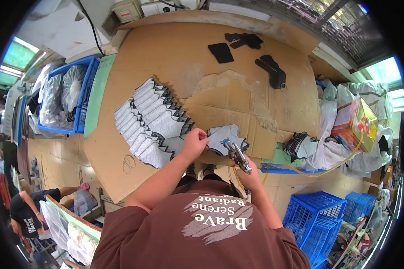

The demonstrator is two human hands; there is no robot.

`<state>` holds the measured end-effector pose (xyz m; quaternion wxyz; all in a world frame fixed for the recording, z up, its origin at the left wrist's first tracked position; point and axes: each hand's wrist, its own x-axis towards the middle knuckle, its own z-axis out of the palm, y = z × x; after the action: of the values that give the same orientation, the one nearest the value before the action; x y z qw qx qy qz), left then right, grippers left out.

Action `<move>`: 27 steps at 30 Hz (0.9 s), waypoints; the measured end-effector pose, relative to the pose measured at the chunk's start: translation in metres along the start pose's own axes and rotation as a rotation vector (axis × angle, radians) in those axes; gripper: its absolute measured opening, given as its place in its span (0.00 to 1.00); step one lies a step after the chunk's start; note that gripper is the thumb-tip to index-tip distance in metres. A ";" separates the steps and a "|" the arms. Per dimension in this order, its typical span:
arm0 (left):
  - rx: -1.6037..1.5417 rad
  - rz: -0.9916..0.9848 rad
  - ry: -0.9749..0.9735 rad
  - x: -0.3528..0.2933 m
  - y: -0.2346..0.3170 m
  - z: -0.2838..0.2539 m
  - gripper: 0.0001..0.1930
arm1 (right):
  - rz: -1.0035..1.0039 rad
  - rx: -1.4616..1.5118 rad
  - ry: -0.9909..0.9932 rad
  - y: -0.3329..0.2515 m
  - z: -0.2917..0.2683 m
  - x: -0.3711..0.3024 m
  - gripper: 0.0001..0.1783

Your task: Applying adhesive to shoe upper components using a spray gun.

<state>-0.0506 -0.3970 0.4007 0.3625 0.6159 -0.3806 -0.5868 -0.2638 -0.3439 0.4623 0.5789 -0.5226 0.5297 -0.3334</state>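
My left hand [194, 144] pinches the left edge of a grey shoe-shaped piece [226, 136] lying on the cardboard-covered table [166, 58]. My right hand [250, 175] grips a metal spray gun [237, 154] with its nozzle pointing up at that piece; a yellowish hose [327, 168] runs off to the right. Left of my hand, several grey pieces with black edges [150, 119] lie overlapped in rows on the cardboard.
Black cut pieces [244, 47] lie at the far side of the table. A blue crate with plastic bags [65, 98] stands at left. More blue crates [316, 219], white bags and a yellow can [361, 123] stand at right. Another person [29, 210] crouches at lower left.
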 end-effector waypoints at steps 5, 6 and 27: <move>0.230 0.142 0.003 0.012 0.009 -0.006 0.08 | 0.052 -0.062 -0.034 0.004 -0.001 0.000 0.15; 0.230 0.144 0.003 0.012 0.007 -0.008 0.08 | 0.050 -0.063 -0.033 0.005 -0.001 0.000 0.15; 0.182 0.085 -0.008 0.010 0.013 -0.005 0.08 | 0.095 -0.038 -0.029 0.008 0.007 0.006 0.13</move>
<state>-0.0464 -0.4121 0.4079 0.3282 0.6272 -0.4596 -0.5364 -0.2574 -0.3459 0.4522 0.5919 -0.5124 0.5517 -0.2876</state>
